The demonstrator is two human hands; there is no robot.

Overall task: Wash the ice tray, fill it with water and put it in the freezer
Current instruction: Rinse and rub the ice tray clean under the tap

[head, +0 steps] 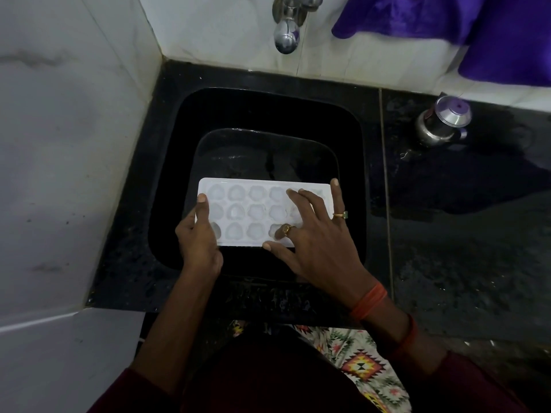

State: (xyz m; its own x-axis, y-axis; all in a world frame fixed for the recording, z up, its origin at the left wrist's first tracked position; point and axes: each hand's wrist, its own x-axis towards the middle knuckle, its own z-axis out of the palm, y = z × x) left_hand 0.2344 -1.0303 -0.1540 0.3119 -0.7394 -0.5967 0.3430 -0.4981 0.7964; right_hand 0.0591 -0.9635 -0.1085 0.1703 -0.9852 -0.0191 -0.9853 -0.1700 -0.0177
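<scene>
At frame centre the ice tray (253, 216) is held over the black sink (268, 114), pinched at its left end by the left hand (198, 239), with fingers of the right hand (316, 234) spread flat on top, so it could be tipped from that grip by uneven pressing.

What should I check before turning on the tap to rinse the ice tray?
1. Ice tray over sink: ok.
2. Left hand grip on tray's left edge: ok.
3. Right hand free for tap: not ok, fingers spread on tray.
4. Tray beneath tap: not ok, it sits at the sink's near side.
5. Tray cells empty: cannot tell.
</scene>
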